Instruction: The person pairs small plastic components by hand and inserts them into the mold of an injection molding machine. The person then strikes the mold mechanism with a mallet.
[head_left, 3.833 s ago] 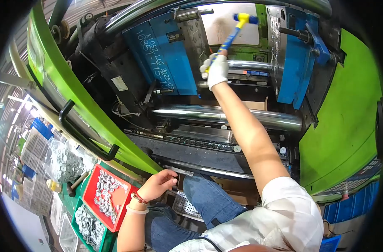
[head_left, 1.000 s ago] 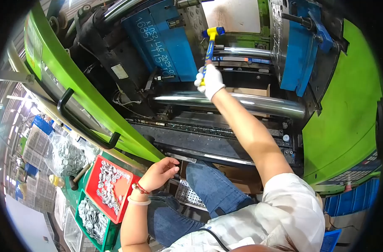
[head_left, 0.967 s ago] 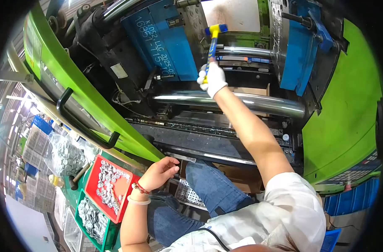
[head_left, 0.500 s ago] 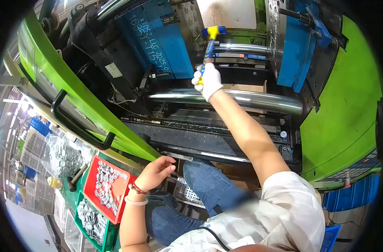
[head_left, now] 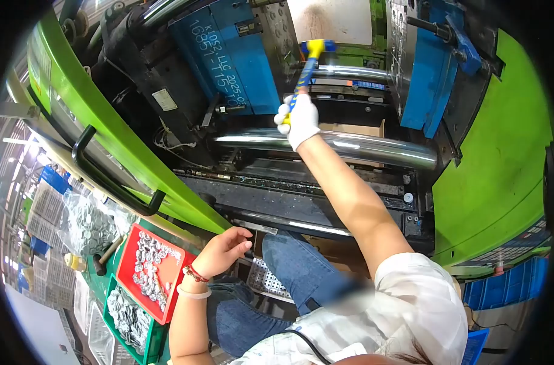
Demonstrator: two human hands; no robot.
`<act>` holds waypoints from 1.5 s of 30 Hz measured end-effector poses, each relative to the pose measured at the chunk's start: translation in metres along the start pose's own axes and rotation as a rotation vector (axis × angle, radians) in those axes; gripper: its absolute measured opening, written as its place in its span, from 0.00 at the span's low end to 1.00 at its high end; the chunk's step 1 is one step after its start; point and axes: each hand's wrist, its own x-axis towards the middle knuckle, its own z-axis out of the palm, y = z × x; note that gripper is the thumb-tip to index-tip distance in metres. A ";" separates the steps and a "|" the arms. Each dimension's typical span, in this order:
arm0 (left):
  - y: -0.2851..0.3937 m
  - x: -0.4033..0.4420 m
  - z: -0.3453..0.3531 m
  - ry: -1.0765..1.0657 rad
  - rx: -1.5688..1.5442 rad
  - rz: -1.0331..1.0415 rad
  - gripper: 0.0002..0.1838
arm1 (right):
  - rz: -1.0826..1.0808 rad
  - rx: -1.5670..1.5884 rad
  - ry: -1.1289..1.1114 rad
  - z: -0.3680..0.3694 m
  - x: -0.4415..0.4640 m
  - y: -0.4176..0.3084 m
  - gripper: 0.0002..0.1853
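Note:
My right hand (head_left: 300, 118), in a white glove, is wrapped round the handle of a blue and yellow hammer (head_left: 305, 74). The head of the hammer points up into the gap between two blue mold halves, nearer the left mold half (head_left: 225, 58) than the right mold half (head_left: 429, 73). A polished steel bar (head_left: 374, 148) runs across beneath the gloved wrist. My left hand (head_left: 226, 250) is bare, loosely curled with thumb and fingers apart, and nothing shows in it. It hovers above my knee, close to the red tray.
To the left, a red tray (head_left: 159, 316) of small metal parts overlaps a green bin (head_left: 111, 310) full of similar parts. A bag of parts (head_left: 91, 225) and a second hammer (head_left: 110, 255) lie nearby. Green machine doors flank the opening, the left door (head_left: 125, 164) with a black handle (head_left: 110, 182).
The hammer's head has swung slightly to the right and its handle tilts more. My right hand has barely shifted, and the left stays nearly where it was.

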 end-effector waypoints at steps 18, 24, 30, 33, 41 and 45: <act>0.003 -0.001 0.000 -0.007 0.010 -0.001 0.13 | -0.201 0.052 0.031 -0.013 0.008 -0.024 0.24; 0.004 -0.004 -0.001 0.018 0.028 -0.010 0.13 | 0.017 0.061 -0.035 0.001 0.027 0.008 0.26; 0.004 -0.002 0.000 -0.004 0.025 -0.013 0.13 | -0.074 -0.088 0.014 -0.025 0.020 -0.029 0.24; 0.006 -0.004 -0.001 -0.010 0.049 -0.031 0.13 | -0.192 0.033 0.031 -0.024 0.020 -0.033 0.25; 0.003 -0.004 0.002 0.041 0.017 0.016 0.13 | 0.123 -0.042 -0.041 -0.021 0.026 -0.015 0.24; 0.005 -0.005 0.002 0.029 0.031 0.004 0.13 | -0.116 -0.029 0.031 -0.024 0.024 -0.023 0.25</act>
